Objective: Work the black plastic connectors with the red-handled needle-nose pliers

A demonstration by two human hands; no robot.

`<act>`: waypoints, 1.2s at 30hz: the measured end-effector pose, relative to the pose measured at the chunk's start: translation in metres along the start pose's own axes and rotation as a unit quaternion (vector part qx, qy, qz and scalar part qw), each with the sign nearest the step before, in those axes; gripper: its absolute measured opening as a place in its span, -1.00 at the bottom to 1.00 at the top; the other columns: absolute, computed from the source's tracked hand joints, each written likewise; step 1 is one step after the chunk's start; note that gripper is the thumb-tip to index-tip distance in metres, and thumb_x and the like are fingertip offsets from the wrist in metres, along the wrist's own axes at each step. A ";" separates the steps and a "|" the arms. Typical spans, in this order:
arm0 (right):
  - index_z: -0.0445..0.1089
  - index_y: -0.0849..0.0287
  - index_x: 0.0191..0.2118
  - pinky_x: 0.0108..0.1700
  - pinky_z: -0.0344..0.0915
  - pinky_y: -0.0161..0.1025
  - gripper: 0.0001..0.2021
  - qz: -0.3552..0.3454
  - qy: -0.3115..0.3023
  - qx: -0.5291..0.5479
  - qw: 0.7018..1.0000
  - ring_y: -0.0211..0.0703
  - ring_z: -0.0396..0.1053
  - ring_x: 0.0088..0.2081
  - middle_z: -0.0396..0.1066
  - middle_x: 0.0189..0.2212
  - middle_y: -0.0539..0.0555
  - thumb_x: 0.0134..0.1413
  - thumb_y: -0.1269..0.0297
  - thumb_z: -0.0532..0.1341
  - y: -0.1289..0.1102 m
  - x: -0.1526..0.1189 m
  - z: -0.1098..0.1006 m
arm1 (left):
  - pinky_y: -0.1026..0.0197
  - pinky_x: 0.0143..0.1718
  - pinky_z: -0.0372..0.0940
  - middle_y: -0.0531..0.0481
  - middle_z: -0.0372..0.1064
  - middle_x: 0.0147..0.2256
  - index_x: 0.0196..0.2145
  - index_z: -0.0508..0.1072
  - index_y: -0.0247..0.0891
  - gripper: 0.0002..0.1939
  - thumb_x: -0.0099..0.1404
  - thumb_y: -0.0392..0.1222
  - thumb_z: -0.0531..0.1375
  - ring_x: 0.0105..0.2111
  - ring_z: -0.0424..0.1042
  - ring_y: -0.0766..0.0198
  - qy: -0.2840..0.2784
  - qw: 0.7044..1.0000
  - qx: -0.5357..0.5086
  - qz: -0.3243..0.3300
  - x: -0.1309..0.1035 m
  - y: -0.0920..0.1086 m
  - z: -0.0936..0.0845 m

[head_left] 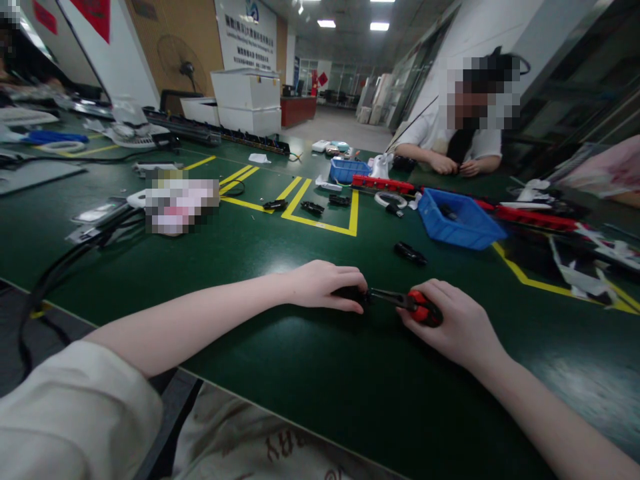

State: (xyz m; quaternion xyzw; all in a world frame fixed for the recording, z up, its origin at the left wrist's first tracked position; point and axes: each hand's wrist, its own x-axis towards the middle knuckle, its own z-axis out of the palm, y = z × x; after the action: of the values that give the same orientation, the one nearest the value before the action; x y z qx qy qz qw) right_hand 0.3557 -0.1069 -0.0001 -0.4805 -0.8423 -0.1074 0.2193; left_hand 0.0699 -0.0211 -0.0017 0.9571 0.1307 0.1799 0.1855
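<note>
My left hand (pixel 320 283) is closed around a small black part (pixel 353 293), mostly covered by the fingers. From the right, my right hand (pixel 457 320) grips long-nosed pliers (pixel 419 307) with red and black handles. The plier tips reach the end of the black part beside my left fingertips; whether the jaws clamp it, I cannot tell. Just beyond my right hand, a similar black piece (pixel 411 253) lies on the green tabletop (pixel 320 360). Farther off, several more black pieces (pixel 313 208) rest near yellow tape lines.
A blue bin (pixel 463 230) with dark items inside stands at the right, before a red strip (pixel 535 219). A smaller blue basket (pixel 350 170) is farther back. Black cables (pixel 65 257) run over the left table edge. Across the table sits another person (pixel 463 147).
</note>
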 end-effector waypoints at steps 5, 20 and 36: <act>0.38 0.11 -0.21 -0.32 0.34 -0.14 -0.79 -0.006 0.005 -0.006 1.000 -0.07 0.42 -0.31 0.46 -0.32 0.08 0.14 0.10 0.28 0.001 0.000 -0.003 | 0.17 -0.03 0.24 -0.11 0.45 -0.01 -0.04 0.48 -0.23 -0.72 0.45 0.00 0.18 -0.03 0.45 0.17 -0.003 0.999 0.015 0.046 0.001 -0.001 -0.001; 0.41 0.09 -0.20 -0.28 0.36 -0.07 -0.76 0.038 -0.034 0.024 0.998 0.00 0.44 -0.27 0.49 -0.28 0.13 0.12 0.04 0.26 0.001 0.002 -0.006 | -0.09 0.32 0.09 -0.15 0.44 0.12 0.05 0.48 -0.21 -0.69 0.37 -0.27 0.15 0.16 0.37 0.07 0.016 0.999 -0.017 0.036 0.000 -0.001 -0.003; 0.43 0.10 -0.18 -0.27 0.36 -0.08 -0.72 0.041 -0.050 0.028 0.998 0.00 0.45 -0.26 0.51 -0.28 0.13 0.13 0.01 0.26 0.004 0.001 -0.003 | -0.01 0.30 0.22 -0.18 0.33 0.24 0.11 0.48 -0.23 -0.64 0.42 -0.35 0.08 0.27 0.28 0.12 0.009 0.998 -0.060 0.023 -0.002 -0.007 0.002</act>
State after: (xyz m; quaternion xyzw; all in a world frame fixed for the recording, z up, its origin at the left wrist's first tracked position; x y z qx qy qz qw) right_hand 0.3594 -0.1055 0.0033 -0.5126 -0.8347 -0.0505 0.1949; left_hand 0.0674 -0.0161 -0.0068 0.9454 0.0990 0.2006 0.2371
